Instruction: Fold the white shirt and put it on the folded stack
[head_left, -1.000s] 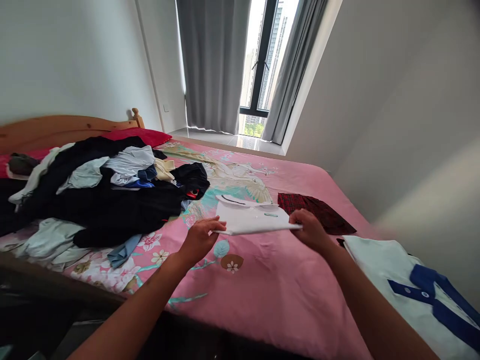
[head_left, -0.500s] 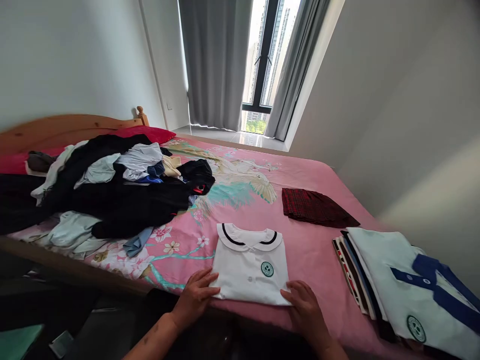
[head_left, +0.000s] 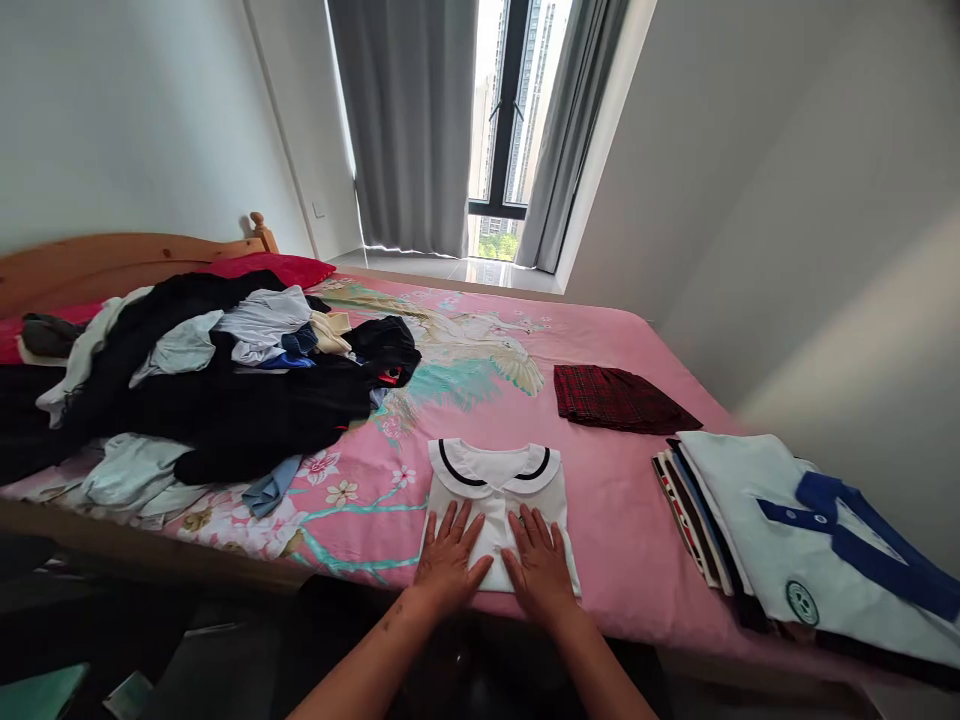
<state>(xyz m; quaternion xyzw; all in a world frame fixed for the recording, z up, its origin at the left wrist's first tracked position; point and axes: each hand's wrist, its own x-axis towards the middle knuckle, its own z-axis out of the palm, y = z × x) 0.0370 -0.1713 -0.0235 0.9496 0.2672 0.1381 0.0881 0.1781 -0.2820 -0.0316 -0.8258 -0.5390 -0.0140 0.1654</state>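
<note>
A white shirt [head_left: 495, 505] with a black-striped round collar lies folded at the near edge of the bed, collar pointing away from me. My left hand [head_left: 452, 560] rests flat on its left half, fingers spread. On the right half lies my right hand [head_left: 538, 565], also flat with the fingers apart, covering the green round badge. The two thumbs almost meet near the middle of the shirt front. Beyond it to the right is a dark red plaid garment [head_left: 619, 398], folded flat.
A stack of folded clothes [head_left: 772, 510], topped by a white polo shirt with a blue collar, sits at the bed's right edge. A loose heap of clothes [head_left: 247, 400] covers the left side of the pink bedspread [head_left: 615, 500]. Grey curtains [head_left: 409, 130] hang by the window.
Both hands have moved from the shirt's lower side edges inward onto its front, and now press flat on it. The camera view has shifted slightly.
</note>
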